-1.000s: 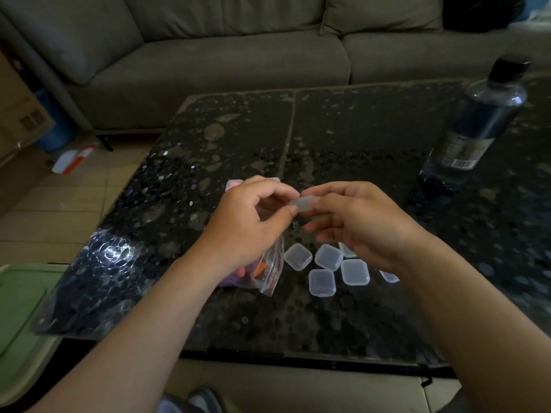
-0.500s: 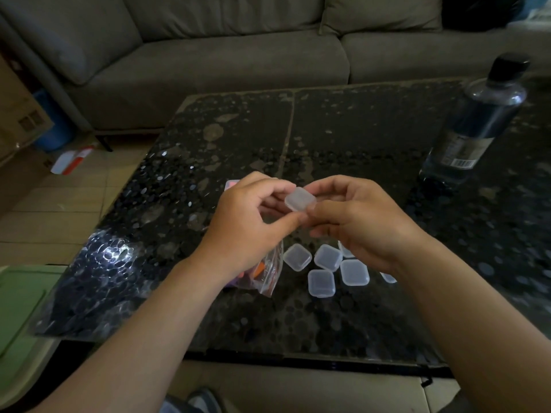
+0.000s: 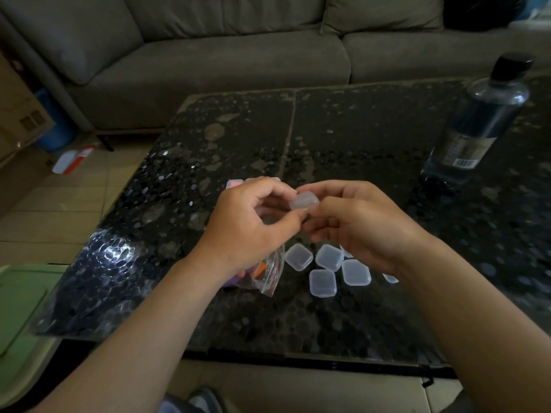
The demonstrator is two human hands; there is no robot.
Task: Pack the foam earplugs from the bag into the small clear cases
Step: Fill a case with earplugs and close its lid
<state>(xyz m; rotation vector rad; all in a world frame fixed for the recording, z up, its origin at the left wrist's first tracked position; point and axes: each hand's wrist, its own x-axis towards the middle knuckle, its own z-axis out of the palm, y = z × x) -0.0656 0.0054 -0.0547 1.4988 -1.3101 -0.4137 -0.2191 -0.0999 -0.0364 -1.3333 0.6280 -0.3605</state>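
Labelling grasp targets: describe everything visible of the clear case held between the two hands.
The held case is small, square with rounded corners, translucent frosted plastic, apparently closed; contents cannot be told. It is tilted, clear of the table, pinched at its left side by the left hand and at its right by the right hand. Nothing else touches it.

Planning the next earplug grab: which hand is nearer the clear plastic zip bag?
Left. The left hand is above the clear plastic zip bag; the right hand is farther right, over the small clear cases.

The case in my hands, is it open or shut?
Shut: the case shows lid flush on base, pinched by left hand and right hand.
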